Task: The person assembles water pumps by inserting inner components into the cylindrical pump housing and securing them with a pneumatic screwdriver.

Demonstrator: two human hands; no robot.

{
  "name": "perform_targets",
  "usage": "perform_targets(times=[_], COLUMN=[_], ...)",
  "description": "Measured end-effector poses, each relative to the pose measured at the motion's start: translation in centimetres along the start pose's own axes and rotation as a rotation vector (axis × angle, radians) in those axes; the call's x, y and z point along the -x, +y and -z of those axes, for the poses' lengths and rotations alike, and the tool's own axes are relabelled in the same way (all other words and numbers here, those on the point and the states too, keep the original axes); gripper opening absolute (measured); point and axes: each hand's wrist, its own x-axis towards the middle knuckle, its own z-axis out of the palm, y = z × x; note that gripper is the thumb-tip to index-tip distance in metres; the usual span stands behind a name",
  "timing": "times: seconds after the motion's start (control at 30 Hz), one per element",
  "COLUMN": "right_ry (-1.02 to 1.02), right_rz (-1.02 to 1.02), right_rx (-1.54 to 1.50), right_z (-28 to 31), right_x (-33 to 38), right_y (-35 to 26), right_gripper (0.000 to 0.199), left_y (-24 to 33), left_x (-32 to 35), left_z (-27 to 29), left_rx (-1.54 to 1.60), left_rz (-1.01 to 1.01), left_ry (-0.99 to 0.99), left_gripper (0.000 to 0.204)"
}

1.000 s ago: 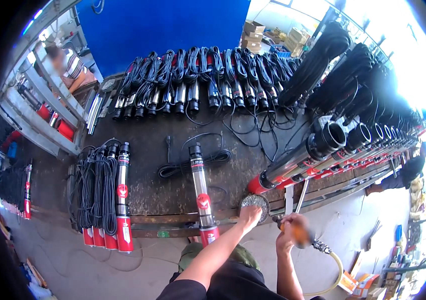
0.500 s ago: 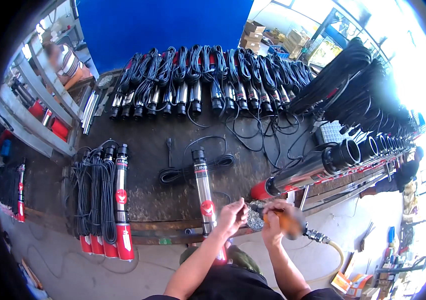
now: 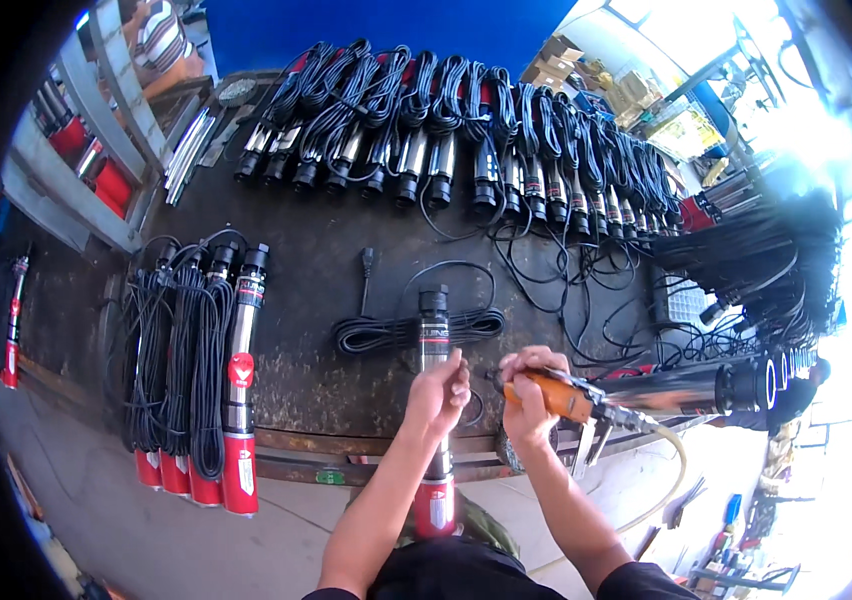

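The right hand [image 3: 529, 415] is wrapped around an orange air tool [image 3: 566, 400], its nose turned toward the left hand [image 3: 436, 395]. The left hand lies over the metal cylinder [image 3: 435, 345] with curled fingers; whether they pinch something small, I cannot tell. The cylinder spans the tabletop's [image 3: 296, 280] front edge, its red end overhanging toward the lap. With that end jutting out, it probably rolls easily, so a steady left hand matters, fingertips well clear of the tool's nose. Best keep the tool's weight low and its nose square to whatever it meets. The yellow hose [image 3: 684, 460] loops beyond the front edge, and enough slack there should spare the wrist any tug. A black cable coil [image 3: 364, 335] crosses by the cylinder's far end; best leave it unpulled.
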Motion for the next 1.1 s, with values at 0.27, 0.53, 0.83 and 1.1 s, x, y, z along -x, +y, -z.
perform_targets(times=[0.27, 0.53, 0.83, 1.1], right_ry=[-0.131, -0.098, -0.051, -0.033], right_rz=[-0.048, -0.142, -0.167, -0.158], right_rx=[0.184, 0.223, 0.218, 0.184], right_z=[0.4, 1.0, 0.9, 1.1], right_x=[-4.1, -5.5, -6.5, -6.1], right_y=[8.7, 10.9, 12.1, 13.4], right_gripper=[0.023, 0.019, 0.017, 0.016], left_y=[2.1, 2.4, 1.2, 2.3], left_x=[-7.5, -8.2, -3.7, -2.8], left_z=[2.6, 2.2, 1.7, 5.2], left_rx=[0.268, 0.459, 0.053, -0.084], left_rz=[-0.016, -0.020, -0.479, -0.552], left_ry=[0.125, 0.140, 0.564, 0.481], left_gripper=[0.023, 0.027, 0.014, 0.016])
